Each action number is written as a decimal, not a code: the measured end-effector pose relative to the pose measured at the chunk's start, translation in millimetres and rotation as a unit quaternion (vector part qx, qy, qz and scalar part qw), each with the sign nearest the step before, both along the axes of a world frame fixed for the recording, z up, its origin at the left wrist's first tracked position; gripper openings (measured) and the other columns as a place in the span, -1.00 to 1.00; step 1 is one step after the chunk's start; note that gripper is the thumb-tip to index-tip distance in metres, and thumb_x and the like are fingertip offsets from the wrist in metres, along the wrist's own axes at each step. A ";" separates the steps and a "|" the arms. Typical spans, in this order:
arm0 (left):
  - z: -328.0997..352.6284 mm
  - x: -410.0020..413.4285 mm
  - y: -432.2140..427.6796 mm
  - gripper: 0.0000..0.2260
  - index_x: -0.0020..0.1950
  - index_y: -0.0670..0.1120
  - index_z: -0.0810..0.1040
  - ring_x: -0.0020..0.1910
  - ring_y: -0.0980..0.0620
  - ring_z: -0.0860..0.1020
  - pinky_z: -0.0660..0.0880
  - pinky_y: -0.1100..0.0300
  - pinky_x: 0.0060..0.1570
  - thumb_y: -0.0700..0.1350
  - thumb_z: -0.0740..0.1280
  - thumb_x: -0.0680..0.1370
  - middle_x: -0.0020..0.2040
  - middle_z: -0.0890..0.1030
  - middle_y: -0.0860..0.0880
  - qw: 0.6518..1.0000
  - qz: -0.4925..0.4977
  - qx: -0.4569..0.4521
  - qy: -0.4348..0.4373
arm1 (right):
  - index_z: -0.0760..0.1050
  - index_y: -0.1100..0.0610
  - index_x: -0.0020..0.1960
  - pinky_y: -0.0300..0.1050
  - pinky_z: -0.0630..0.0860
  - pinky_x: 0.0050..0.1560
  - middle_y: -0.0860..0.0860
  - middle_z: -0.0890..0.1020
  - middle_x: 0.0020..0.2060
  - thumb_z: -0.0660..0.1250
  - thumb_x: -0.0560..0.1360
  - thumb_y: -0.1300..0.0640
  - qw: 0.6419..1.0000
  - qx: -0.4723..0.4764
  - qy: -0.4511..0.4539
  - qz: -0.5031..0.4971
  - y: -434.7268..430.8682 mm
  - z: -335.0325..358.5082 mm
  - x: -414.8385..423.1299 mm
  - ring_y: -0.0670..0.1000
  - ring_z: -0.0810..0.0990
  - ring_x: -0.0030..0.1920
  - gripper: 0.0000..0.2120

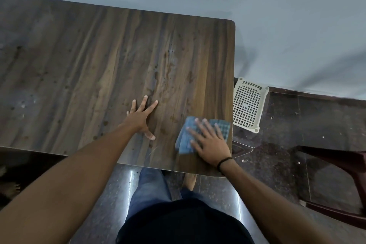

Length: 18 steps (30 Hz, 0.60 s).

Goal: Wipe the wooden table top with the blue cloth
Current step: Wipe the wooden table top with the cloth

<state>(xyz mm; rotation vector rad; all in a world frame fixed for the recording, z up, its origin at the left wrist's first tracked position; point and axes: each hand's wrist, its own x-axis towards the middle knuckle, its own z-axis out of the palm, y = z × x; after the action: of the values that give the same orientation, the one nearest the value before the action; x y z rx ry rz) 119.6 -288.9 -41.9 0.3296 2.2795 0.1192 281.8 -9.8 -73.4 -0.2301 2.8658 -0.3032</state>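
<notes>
pressing the blue cloth (187, 136) flat at the near right corner of the wooden table top (99, 61), right hand (208, 140) spread; left hand (141, 118) splayed bare nearby. spots remain across most of the surface (likely early).

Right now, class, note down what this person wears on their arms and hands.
Both forearms are bare: no sleeves, no gloves. A thin black band circles the wrist of the right hand. The left hand wears nothing; no rings show.
</notes>
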 end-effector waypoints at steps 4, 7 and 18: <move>-2.1 -1.8 -2.6 0.36 0.57 0.31 -0.34 0.53 -0.30 -0.44 -0.07 -0.46 0.45 0.18 0.69 0.17 0.53 -0.54 0.09 1.000 -0.007 -0.003 -0.007 | -0.11 -0.24 0.61 0.25 -0.25 0.54 -0.03 -0.14 0.61 -0.13 0.66 -0.26 0.999 -0.018 -0.018 -0.032 -59.5 0.5 16.8 0.14 -0.16 0.61 -0.46; -3.0 -2.0 -0.8 0.36 0.57 0.30 -0.35 0.53 -0.31 -0.44 -0.05 -0.46 0.46 0.19 0.68 0.18 0.53 -0.55 0.08 1.000 -0.011 -0.004 -0.004 | -0.04 -0.30 0.59 0.27 -0.14 0.55 -0.08 -0.05 0.62 -0.09 0.65 -0.31 0.987 -0.016 0.002 0.163 -29.1 -3.8 9.1 0.08 -0.11 0.61 -0.48; -1.3 -0.9 -1.9 0.35 0.58 0.29 -0.32 0.54 -0.31 -0.41 -0.04 -0.45 0.45 0.20 0.67 0.17 0.55 -0.51 0.07 1.000 -0.014 -0.001 0.010 | -0.03 -0.31 0.59 0.25 -0.16 0.56 -0.10 -0.07 0.62 -0.09 0.63 -0.34 0.998 -0.011 0.010 0.064 -15.4 -6.0 -37.1 0.08 -0.12 0.62 -0.46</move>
<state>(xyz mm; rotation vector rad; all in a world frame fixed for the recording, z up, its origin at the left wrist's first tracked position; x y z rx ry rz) 118.7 -290.9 -43.2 0.3632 2.2937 0.0984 244.7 -25.2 -79.4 -0.4211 2.8520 -0.3090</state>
